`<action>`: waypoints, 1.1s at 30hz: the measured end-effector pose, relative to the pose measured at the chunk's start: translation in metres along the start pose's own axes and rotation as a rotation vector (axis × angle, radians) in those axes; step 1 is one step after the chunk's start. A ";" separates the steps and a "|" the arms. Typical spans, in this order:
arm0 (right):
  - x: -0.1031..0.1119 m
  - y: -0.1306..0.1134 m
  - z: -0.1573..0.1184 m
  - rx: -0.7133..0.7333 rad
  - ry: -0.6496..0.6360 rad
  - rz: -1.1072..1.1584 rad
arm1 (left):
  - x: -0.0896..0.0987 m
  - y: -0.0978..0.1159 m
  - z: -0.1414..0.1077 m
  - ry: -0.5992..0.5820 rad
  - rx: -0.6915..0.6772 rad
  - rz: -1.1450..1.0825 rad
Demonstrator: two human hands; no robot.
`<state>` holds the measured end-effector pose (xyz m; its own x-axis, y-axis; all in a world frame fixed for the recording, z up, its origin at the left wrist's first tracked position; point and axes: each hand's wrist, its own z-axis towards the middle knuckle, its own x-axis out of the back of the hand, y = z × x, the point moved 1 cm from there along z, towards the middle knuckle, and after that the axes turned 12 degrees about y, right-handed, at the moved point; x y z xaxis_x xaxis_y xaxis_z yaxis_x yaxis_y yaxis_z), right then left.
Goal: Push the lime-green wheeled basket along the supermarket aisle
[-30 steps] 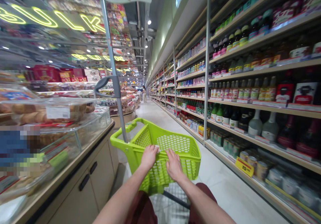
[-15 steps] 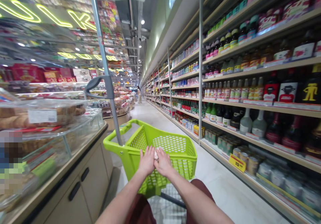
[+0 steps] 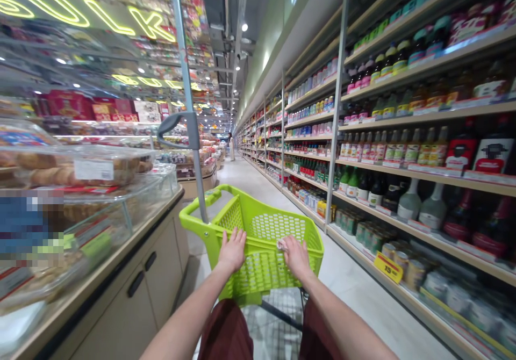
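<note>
A bright green plastic cart basket [image 3: 266, 266] with perforated sides stands in front of me. My left hand [image 3: 233, 250] is at its near rim, left of the middle, fingers slightly apart and stretched forward, holding nothing. At the right part of the same rim is my right hand [image 3: 296, 255], its fingers closed on a small crumpled whitish tissue [image 3: 282, 243]. A grey metal pole [image 3: 187, 80] with a dark grey hook [image 3: 175, 129] rises from the basket's left corner.
At the left, a counter [image 3: 121, 295] bears clear packs of baked goods [image 3: 92, 169]. Shelves of bottles and cans [image 3: 411, 201] line the right side. A yellow price tag [image 3: 388, 267] juts out low. Far down the aisle stands a person [image 3: 231, 148].
My hands, together at the rim before, have moved apart: the left one slightly left, the right one to the right with the tissue. The surroundings have shifted a little to the right in view.
</note>
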<state>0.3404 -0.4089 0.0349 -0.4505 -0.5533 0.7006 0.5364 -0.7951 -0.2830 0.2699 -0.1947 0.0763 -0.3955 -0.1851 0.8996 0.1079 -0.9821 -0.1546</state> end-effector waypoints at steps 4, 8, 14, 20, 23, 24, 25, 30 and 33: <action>0.014 0.064 -0.013 -0.123 0.055 -0.146 | 0.000 0.008 -0.002 0.037 0.025 -0.030; 0.005 0.064 -0.012 -0.147 0.081 -0.144 | 0.000 0.019 0.000 0.032 0.040 -0.056; -0.017 0.005 0.000 0.055 0.041 0.019 | 0.007 0.038 0.006 0.005 0.022 -0.110; -0.008 0.034 0.009 -0.005 -0.009 0.001 | 0.017 0.044 0.004 0.002 -0.113 -0.210; -0.005 0.054 0.017 -0.082 -0.008 0.024 | 0.028 0.019 -0.005 0.215 -0.070 -0.272; -0.006 0.055 0.021 -0.100 0.008 0.058 | 0.032 0.006 -0.009 0.329 0.017 -0.268; -0.008 0.052 0.026 -0.106 0.023 0.097 | 0.036 -0.007 -0.012 0.434 0.133 -0.252; -0.028 -0.015 0.047 0.031 0.062 0.344 | 0.048 -0.051 -0.017 0.510 0.404 -0.130; -0.036 -0.065 0.058 0.107 0.071 0.452 | 0.050 -0.049 -0.012 0.403 0.303 -0.083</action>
<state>0.3632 -0.3227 0.0662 -0.2006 -0.8565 0.4755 0.7590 -0.4428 -0.4774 0.2337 -0.1561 0.1237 -0.7275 -0.1651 0.6660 0.2975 -0.9505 0.0893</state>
